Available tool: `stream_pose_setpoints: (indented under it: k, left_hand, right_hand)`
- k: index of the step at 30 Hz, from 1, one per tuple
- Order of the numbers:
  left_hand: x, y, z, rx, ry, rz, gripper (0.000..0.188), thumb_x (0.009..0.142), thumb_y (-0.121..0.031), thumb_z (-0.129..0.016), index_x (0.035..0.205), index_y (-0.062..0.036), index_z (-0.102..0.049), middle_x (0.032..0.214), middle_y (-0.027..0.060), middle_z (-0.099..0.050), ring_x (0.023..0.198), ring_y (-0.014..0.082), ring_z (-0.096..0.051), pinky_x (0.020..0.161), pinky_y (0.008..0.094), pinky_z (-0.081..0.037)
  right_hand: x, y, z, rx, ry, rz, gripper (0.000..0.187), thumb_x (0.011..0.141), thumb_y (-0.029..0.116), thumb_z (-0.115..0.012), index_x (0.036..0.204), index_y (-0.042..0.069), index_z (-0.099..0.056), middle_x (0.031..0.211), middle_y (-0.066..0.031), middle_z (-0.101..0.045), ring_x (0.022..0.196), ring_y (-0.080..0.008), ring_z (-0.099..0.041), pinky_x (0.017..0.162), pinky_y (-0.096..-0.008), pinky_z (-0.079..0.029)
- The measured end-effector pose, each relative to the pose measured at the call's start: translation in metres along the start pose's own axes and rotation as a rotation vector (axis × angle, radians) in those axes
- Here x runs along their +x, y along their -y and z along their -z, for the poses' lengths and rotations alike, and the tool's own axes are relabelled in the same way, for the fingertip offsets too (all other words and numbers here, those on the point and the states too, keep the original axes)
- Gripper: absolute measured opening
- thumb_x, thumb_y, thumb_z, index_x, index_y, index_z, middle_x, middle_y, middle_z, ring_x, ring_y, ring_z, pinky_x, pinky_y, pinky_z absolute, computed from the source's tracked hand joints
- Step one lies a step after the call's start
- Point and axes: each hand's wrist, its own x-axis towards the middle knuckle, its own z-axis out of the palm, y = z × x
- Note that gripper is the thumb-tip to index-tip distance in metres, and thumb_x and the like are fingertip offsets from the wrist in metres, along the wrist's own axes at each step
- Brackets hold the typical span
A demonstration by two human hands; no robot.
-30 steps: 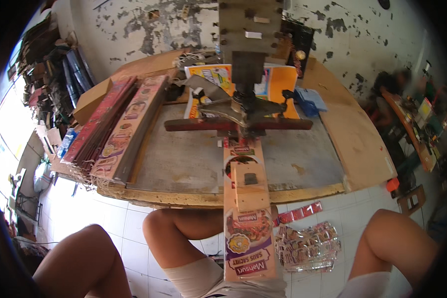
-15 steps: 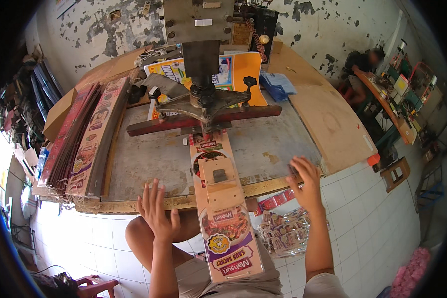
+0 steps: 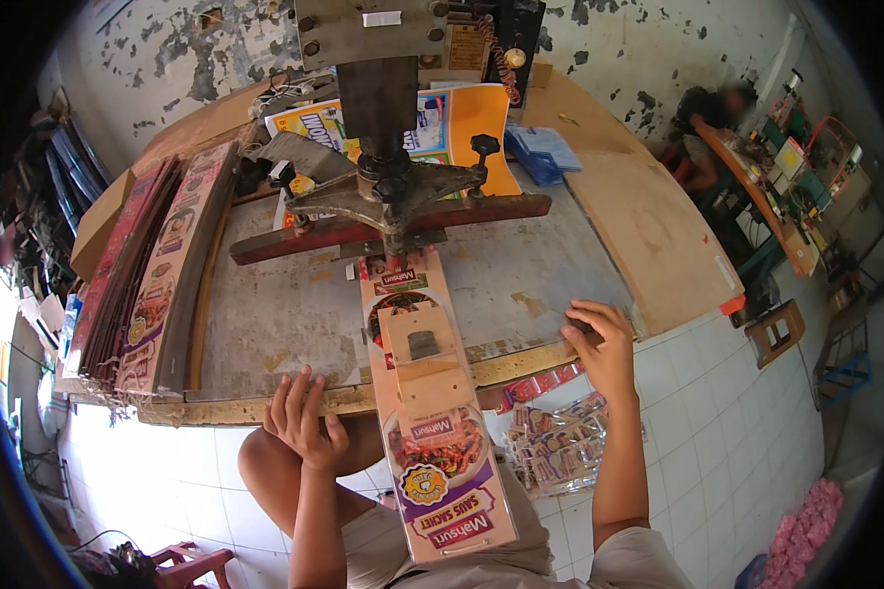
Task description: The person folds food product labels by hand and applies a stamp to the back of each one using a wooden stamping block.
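Strong daylight comes from the left of the table (image 3: 550, 280), burning the floor (image 3: 196, 466) on that side to near white. On the table the light is soft, and the printed board (image 3: 440, 461) looks sharp. Glints speckle the plastic packets (image 3: 560, 447) before its near edge. Right of the table it is dimmer, a co-worker's head (image 3: 737, 99) blurred. Fisheye distortion bows the table's edges; black rims surround the view.

Upside-down lettering covers the long food-print card (image 3: 437, 447), and more lettering stands on the orange-and-yellow sheets (image 3: 471, 118).
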Motion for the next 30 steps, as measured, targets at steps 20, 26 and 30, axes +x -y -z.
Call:
stream_pose_setpoints:
  k: [20,26,30]
  left_hand:
    - [-0.004,0.003,0.008,-0.028,0.074,-0.020,0.050,0.114,-0.040,-0.046,0.138,-0.0084,-0.077,0.149,0.0091,-0.075,0.143,0.0346,-0.063,0.122,0.0496,-0.036]
    - [-0.003,0.003,0.007,-0.028,0.067,-0.033,0.049,0.113,-0.039,-0.047,0.136,-0.0090,-0.078,0.146,0.0086,-0.076,0.141,0.0337,-0.063,0.121,0.0486,-0.037]
    - [-0.004,0.004,0.004,-0.023,0.037,-0.032,0.048,0.112,-0.038,-0.047,0.134,-0.0105,-0.079,0.143,0.0069,-0.078,0.138,0.0317,-0.065,0.118,0.0464,-0.036]
  right_hand:
    - [0.017,0.024,-0.002,-0.179,-0.019,0.115,0.039,0.093,0.028,-0.089,0.126,0.009,-0.081,0.144,-0.0080,-0.072,0.136,-0.0356,-0.062,0.116,-0.0483,-0.045]
    - [0.006,0.021,-0.005,-0.028,0.178,0.146,0.046,0.091,0.027,-0.091,0.132,0.010,-0.080,0.152,-0.0068,-0.069,0.147,-0.0317,-0.058,0.125,-0.0487,-0.039]
    - [0.005,0.018,-0.006,0.014,0.165,0.110,0.045,0.091,0.024,-0.091,0.132,0.009,-0.080,0.152,-0.0069,-0.070,0.148,-0.0304,-0.058,0.126,-0.0482,-0.039]
